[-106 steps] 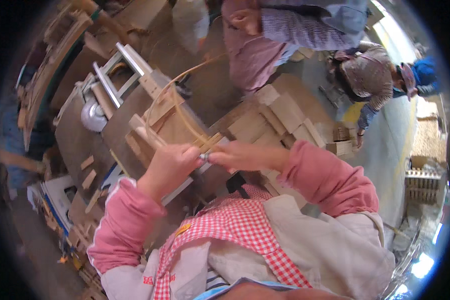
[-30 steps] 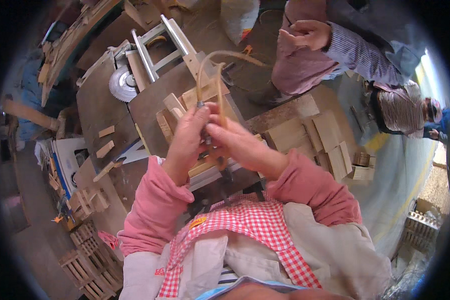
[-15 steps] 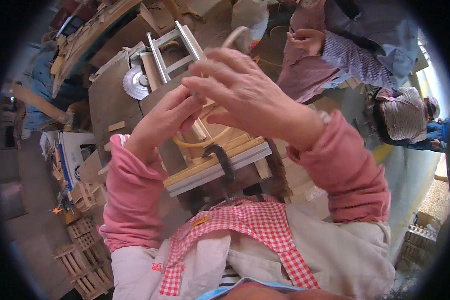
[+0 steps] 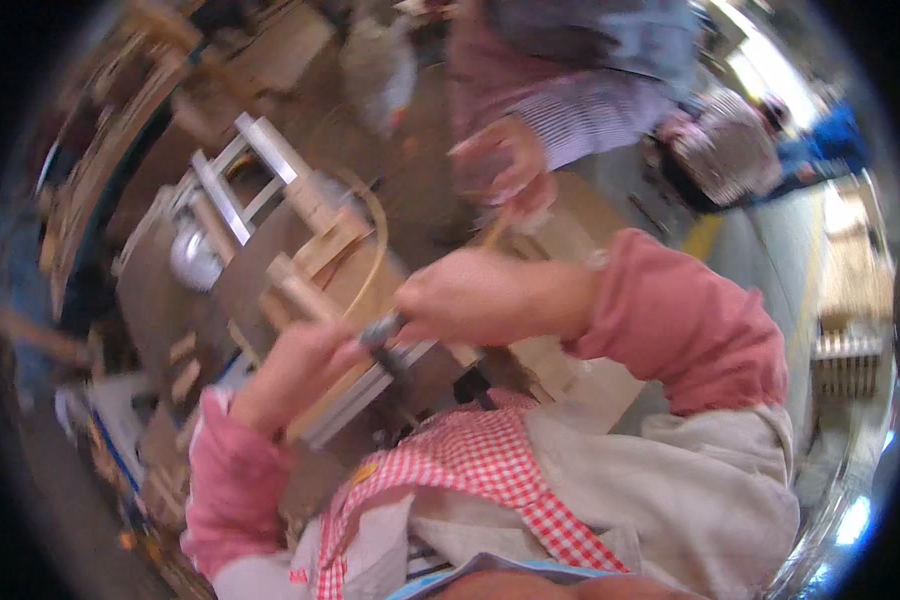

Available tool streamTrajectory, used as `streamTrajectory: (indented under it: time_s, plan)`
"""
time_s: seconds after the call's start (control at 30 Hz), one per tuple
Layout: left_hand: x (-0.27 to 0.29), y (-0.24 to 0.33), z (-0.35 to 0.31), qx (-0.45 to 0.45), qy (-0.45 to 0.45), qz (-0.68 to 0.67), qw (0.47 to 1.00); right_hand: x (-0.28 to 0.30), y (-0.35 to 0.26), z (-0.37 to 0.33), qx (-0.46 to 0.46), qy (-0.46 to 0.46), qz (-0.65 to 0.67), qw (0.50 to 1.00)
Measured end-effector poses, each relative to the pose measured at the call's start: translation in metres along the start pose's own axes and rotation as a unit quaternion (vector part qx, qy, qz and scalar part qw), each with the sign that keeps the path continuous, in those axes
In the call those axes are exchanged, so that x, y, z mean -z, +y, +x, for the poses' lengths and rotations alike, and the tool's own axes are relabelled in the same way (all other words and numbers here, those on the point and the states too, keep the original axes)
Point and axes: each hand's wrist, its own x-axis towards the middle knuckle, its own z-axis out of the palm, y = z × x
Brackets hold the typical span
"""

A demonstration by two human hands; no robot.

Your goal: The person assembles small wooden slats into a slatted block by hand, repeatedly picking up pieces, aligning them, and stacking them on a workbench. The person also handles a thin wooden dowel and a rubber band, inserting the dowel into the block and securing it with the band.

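My left hand (image 4: 305,368) and my right hand (image 4: 460,295) meet over the near edge of the workbench, both blurred by motion. Their fingers are closed, and a small grey piece (image 4: 382,328) shows between the fingertips. Just below it is a dark metal clamp (image 4: 398,375) on the pale bench edge; whether the grey piece belongs to the clamp I cannot tell. Beyond my hands lie wooden blocks (image 4: 305,290) and a thin bent strip (image 4: 378,235) that curves around them. What my right fingers close on is mostly hidden.
A round saw blade (image 4: 196,258) and a metal rail frame (image 4: 232,185) stand at the far left of the bench. Across from me, a co-worker's hand (image 4: 515,165) is close to a thin wooden stick (image 4: 495,230). A slatted crate (image 4: 850,360) stands at the right.
Both hands came down toward me, from above the bench to its near edge by the clamp. The view turned, and the co-worker's hand now appears closer to my right hand.
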Motion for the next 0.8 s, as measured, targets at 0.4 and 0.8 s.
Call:
streamTrajectory:
  time_s: [0.4,0.8]
  plan:
    - [-0.046,0.041,-0.025,-0.005,-0.002,-0.037,0.999,-0.035,-0.020,-0.043,0.048,0.079,0.055,0.994]
    - [-0.032,0.007,0.016,-0.060,0.153,0.006,0.986,-0.001,0.027,0.002,0.074,0.119,-0.091,0.986]
